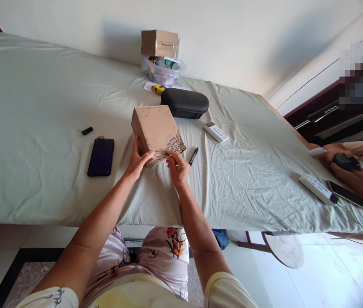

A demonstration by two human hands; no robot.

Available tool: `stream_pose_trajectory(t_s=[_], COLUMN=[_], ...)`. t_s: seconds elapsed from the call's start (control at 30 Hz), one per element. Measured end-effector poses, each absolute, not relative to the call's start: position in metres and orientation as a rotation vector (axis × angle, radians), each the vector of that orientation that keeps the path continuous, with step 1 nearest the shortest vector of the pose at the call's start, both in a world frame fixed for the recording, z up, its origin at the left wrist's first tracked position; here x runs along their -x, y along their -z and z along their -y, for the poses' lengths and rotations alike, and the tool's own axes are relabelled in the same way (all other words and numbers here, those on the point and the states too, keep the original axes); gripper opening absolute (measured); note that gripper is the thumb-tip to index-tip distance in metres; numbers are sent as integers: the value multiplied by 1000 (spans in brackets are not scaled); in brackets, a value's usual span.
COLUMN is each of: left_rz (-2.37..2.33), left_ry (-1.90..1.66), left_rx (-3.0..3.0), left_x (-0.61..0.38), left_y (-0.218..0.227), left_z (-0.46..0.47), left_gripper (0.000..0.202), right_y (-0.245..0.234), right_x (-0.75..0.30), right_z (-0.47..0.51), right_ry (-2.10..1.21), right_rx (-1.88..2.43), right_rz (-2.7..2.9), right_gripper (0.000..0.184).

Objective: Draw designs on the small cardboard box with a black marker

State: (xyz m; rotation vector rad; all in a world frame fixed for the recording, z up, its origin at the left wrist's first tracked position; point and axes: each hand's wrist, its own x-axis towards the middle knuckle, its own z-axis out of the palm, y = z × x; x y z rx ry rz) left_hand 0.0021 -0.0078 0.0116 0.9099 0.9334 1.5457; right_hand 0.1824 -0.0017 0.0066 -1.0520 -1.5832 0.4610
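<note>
A brown cardboard box (157, 130) with black pen drawings on it rests on the pale green sheet (40, 107) in front of me. My left hand (137, 161) grips its near left corner, thumb on top. At the box's near right edge, my right hand (178, 168) has its fingers curled onto the box. A black marker pen (193, 155) lies just right of my right hand.
A black phone (101, 156) and a small black cap (87, 130) lie to the left. Behind the box sit a black case (185, 102), a white remote (216, 132), a plastic tub (163, 72) and another cardboard box (159, 42). Another person's hand (344, 164) holds a dark object at right, near a white marker (318, 189).
</note>
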Motion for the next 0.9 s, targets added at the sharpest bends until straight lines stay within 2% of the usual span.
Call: stream_pose_trajectory(t_s=[0.2,0.33,0.47,0.67,0.9], left_rz=[-936,-918,-874,-764,-689], left_ry=[-1527,-1499,-1507,-1529,-1531], left_rx=[-900,-903,-886,-834,-736], left_x=[9,14,14,13,12], left_y=[-13,-13,-18,-30,-34], left_z=[4,3,5,7,8], left_gripper=[108,107,104,80,61], right_y=[-12,-16,-16,-13,-15], right_x=[-199,-205,-207,-210,-210], right_z=[-10,-11,-12,-18,-15], right_ry=[-333,-234,-259,-253,-292], right_rx=[1132,1190,1160,1150,1120], right_rz=[1414,1373,1355,1362,1401], right_gripper=[30,25,25,35,43])
